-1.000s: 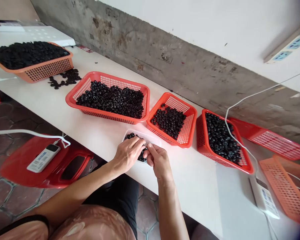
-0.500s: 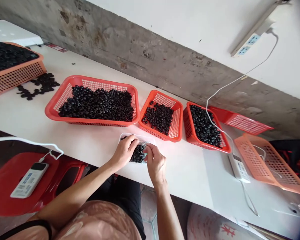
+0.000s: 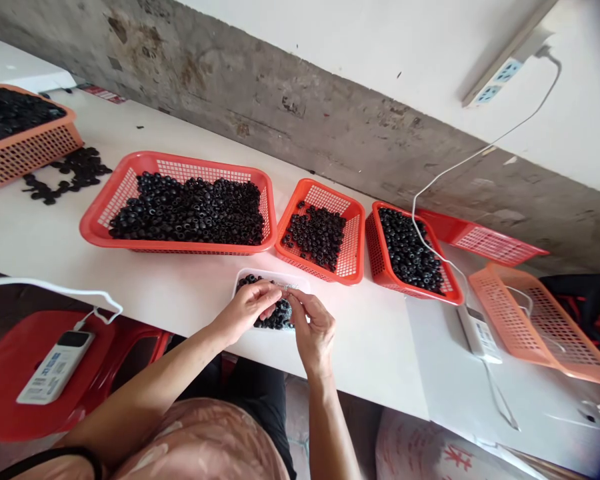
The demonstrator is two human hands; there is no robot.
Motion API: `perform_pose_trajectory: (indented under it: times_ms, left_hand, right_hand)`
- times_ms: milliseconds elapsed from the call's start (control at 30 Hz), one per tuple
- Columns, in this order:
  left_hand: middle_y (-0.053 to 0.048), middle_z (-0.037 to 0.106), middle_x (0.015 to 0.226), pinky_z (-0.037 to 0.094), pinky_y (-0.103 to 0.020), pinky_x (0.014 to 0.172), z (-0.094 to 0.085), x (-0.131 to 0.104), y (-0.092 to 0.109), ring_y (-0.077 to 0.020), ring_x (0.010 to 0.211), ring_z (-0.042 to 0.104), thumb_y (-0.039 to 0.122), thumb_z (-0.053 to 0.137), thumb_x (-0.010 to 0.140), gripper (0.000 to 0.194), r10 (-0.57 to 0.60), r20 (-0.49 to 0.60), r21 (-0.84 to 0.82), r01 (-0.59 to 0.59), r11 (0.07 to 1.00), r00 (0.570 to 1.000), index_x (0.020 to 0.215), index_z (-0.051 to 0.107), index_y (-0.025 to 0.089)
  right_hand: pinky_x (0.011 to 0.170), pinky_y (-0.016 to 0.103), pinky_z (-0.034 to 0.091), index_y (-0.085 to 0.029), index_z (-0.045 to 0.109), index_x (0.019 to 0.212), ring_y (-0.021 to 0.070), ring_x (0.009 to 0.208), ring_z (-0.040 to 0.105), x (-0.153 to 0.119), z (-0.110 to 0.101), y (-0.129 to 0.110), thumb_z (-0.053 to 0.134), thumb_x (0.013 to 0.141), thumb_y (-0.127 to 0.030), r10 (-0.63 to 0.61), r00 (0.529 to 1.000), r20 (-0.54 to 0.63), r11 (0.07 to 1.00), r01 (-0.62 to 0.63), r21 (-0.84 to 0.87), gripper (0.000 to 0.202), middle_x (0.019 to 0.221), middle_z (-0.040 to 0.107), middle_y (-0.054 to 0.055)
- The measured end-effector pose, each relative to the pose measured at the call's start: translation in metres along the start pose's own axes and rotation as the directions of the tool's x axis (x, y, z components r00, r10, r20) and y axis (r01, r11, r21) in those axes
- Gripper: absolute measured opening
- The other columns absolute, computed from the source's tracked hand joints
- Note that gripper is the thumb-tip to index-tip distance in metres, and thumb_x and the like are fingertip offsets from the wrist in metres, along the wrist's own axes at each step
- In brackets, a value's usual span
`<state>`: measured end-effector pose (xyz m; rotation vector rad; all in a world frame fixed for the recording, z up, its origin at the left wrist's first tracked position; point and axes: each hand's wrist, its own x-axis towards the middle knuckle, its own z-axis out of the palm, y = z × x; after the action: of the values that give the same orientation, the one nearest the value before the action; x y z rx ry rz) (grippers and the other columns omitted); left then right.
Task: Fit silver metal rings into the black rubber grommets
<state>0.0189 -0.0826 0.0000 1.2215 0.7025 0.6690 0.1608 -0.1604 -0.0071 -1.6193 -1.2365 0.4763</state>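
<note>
A small white tray (image 3: 303, 283) on the table holds black ring-like pieces (image 3: 279, 316) and some tiny silvery bits. Over it, my left hand (image 3: 250, 308) is closed in a pinch, its fingertips almost meeting those of my right hand (image 3: 314, 327). The right hand is pinched too, above the tray's right part. Whatever lies between the fingertips is too small to make out. Behind the tray are a large red basket (image 3: 180, 247) and a smaller red basket (image 3: 351, 257), both with black pieces inside.
Another red basket (image 3: 373, 247) of black pieces stands to the right, with a cable (image 3: 460, 163) across it. An orange basket (image 3: 30, 155) is at far left, an orange one (image 3: 510, 320) at right. A power strip (image 3: 55, 367) rests on a red stool (image 3: 5, 387).
My left hand has moved slightly down and its fingertips have come closer to the right hand's. My right hand's fingertips have risen a little. The view has shifted slightly.
</note>
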Motion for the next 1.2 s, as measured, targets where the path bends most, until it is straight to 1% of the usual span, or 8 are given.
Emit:
perform_pose_trajectory:
  times_ms: [100,300,567,800,900,1033,1100,1200]
  left_hand:
    - [-0.002,0.057,0.074,0.046,-0.026,0.063,-0.004,-0.008,0.002,-0.0126,0.066,0.053,0.040,0.062,0.090,0.034,-0.032,0.024,-0.038,0.033,0.999,0.999,0.106,0.074,0.013]
    - [-0.005,0.068,0.097,0.055,-0.031,0.077,-0.006,-0.017,0.001,-0.0152,0.078,0.066,0.026,0.071,0.082,0.046,-0.051,-0.064,-0.139,0.042,0.989,0.997,0.126,0.064,0.019]
    - [-0.006,0.074,0.094,0.055,-0.029,0.073,-0.006,-0.022,-0.001,-0.0172,0.078,0.070,0.028,0.080,0.077,0.047,-0.070,-0.090,-0.234,0.048,0.971,0.993,0.119,0.065,0.016]
    - [-0.005,0.075,0.089,0.051,-0.025,0.071,-0.014,-0.028,0.000,-0.0132,0.073,0.066,0.028,0.082,0.076,0.046,-0.063,-0.124,-0.263,0.028,0.964,0.990,0.117,0.065,0.015]
    - [-0.004,0.075,0.085,0.050,-0.025,0.070,-0.019,-0.029,0.001,-0.0127,0.071,0.064,0.027,0.083,0.075,0.047,-0.054,-0.123,-0.273,0.018,0.962,0.991,0.117,0.065,0.015]
    - [-0.004,0.075,0.084,0.050,-0.025,0.067,-0.028,-0.031,0.004,-0.0121,0.068,0.063,0.027,0.085,0.072,0.044,-0.084,-0.173,-0.312,0.027,0.950,0.981,0.111,0.069,0.016]
    - [-0.004,0.075,0.088,0.050,-0.024,0.068,-0.032,-0.032,0.005,-0.0124,0.070,0.066,0.029,0.086,0.070,0.037,-0.118,-0.199,-0.326,0.048,0.944,0.973,0.102,0.073,0.015]
    - [-0.005,0.075,0.090,0.051,-0.024,0.070,-0.036,-0.034,0.005,-0.0125,0.071,0.067,0.033,0.090,0.065,0.034,-0.176,-0.216,-0.363,0.089,0.928,0.960,0.090,0.076,0.015]
  right_hand:
    - [0.062,0.029,0.049,-0.021,0.075,0.107,0.0134,0.058,0.056,-0.005,0.000,0.002,0.057,0.096,-0.034,0.055,0.998,-0.032,0.997,-0.053,0.053,0.024,0.076,0.067,0.003]
    - [0.059,0.029,0.050,-0.022,0.076,0.103,0.0132,0.056,0.055,-0.014,0.001,-0.011,0.059,0.095,-0.032,0.051,0.998,-0.033,0.997,-0.049,0.063,0.021,0.076,0.069,0.002]
    - [0.079,0.029,0.058,-0.022,0.075,0.108,0.0183,0.090,0.071,-0.019,0.006,-0.022,0.054,0.100,-0.023,-0.187,0.982,-0.004,0.975,0.185,-0.121,0.023,0.102,0.075,0.007]
    - [0.082,0.031,0.056,-0.019,0.071,0.118,0.0185,0.096,0.072,-0.023,0.017,-0.019,0.047,0.101,-0.013,-0.427,0.901,0.083,0.816,0.423,-0.394,0.030,0.108,0.075,0.008]
    - [0.092,0.037,0.054,-0.015,0.060,0.135,0.0236,0.119,0.065,-0.024,0.021,-0.025,0.037,0.100,-0.008,-0.395,0.893,0.216,0.796,0.450,-0.406,0.043,0.132,0.066,0.014]
    - [0.104,0.039,0.050,-0.015,0.051,0.144,0.0238,0.133,0.054,-0.018,0.020,-0.027,0.038,0.100,-0.011,-0.304,0.901,0.311,0.893,0.383,-0.236,0.046,0.144,0.056,0.015]
    - [0.099,0.034,0.052,-0.015,0.061,0.132,0.0222,0.121,0.062,-0.009,0.017,-0.022,0.045,0.100,-0.017,-0.221,0.938,0.266,0.943,0.275,-0.188,0.036,0.130,0.065,0.014]
    - [0.079,0.029,0.054,-0.019,0.074,0.104,0.0194,0.088,0.069,0.005,0.017,-0.012,0.054,0.097,-0.020,-0.029,0.951,0.308,0.931,0.138,-0.337,0.022,0.099,0.071,0.008]
